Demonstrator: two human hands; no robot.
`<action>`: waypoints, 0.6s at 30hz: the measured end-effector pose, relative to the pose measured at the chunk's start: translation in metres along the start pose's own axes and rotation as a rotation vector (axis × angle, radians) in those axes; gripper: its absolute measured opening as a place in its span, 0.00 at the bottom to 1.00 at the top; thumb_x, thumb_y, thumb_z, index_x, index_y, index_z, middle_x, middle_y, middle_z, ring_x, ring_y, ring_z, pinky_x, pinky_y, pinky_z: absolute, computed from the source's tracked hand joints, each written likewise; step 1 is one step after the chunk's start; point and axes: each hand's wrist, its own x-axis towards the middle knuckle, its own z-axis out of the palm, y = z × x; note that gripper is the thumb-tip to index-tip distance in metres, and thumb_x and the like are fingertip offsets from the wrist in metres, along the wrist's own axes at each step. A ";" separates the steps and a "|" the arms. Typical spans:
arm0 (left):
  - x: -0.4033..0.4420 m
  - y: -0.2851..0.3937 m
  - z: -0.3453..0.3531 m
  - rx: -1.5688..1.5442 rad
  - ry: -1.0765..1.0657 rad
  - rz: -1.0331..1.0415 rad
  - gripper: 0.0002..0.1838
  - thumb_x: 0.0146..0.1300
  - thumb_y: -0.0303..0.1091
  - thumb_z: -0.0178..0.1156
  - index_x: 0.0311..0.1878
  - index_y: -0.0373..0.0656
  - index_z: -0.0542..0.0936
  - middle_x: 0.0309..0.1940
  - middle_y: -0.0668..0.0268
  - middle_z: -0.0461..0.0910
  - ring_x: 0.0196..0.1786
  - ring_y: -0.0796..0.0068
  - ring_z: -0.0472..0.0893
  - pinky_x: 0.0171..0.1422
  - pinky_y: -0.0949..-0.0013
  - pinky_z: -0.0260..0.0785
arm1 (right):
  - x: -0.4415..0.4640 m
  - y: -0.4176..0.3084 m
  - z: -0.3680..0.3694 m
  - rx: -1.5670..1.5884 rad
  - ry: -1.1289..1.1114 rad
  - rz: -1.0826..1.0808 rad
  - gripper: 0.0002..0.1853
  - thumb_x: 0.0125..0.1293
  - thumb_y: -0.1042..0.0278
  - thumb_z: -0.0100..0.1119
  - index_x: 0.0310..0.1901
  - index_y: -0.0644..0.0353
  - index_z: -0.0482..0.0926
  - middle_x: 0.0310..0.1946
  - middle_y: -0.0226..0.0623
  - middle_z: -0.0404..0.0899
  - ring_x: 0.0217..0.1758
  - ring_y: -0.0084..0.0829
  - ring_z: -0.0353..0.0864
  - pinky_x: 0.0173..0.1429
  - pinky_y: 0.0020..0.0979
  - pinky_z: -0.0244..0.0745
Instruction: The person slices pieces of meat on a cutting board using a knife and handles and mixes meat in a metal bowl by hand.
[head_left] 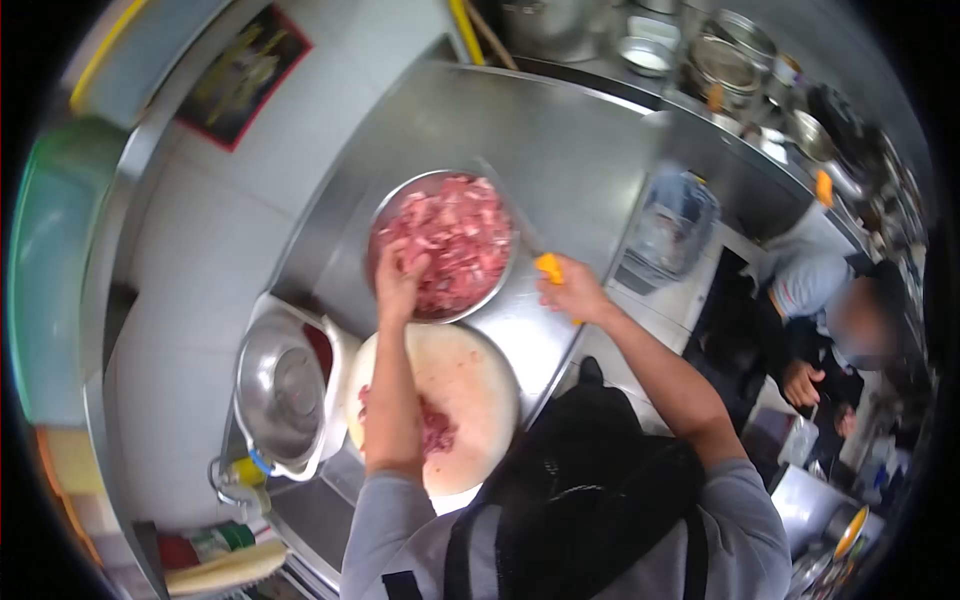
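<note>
A round metal bowl [375, 215] full of raw, cut-up meat [465, 235] sits on the steel counter. My left hand [400, 280] is at the bowl's near left side, its fingers curled into the meat at the surface. To the right of the bowl, my right hand [572, 290] is closed around the yellow handle of a knife [548, 266]. The blade points up and left past the bowl's rim and is blurred. Below the bowl lies a round, thick cutting board [485, 375] with a small heap of meat pieces [436, 430], partly hidden by my left forearm.
A metal basin [280, 390] rests on a white bucket [335, 390] left of the board. A bin with a clear plastic liner [672, 225] stands beyond the counter's right edge. Pots and bowls crowd the far counter [590, 82]. Another person [800, 300] is at the right.
</note>
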 end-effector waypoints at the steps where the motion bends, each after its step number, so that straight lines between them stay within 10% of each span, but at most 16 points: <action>1: 0.002 -0.005 -0.001 0.047 0.010 -0.029 0.18 0.71 0.29 0.75 0.60 0.43 0.80 0.47 0.69 0.84 0.50 0.78 0.82 0.59 0.71 0.76 | -0.004 -0.001 -0.002 -0.009 0.017 0.033 0.12 0.75 0.70 0.65 0.55 0.61 0.77 0.38 0.32 0.82 0.36 0.24 0.90 0.35 0.29 0.87; 18: 0.008 0.042 -0.009 -0.507 0.098 -0.077 0.15 0.82 0.32 0.63 0.64 0.48 0.71 0.48 0.70 0.86 0.46 0.80 0.86 0.45 0.76 0.79 | -0.013 -0.003 0.016 -0.076 -0.084 0.053 0.13 0.74 0.71 0.67 0.55 0.62 0.78 0.42 0.33 0.83 0.37 0.26 0.92 0.35 0.31 0.88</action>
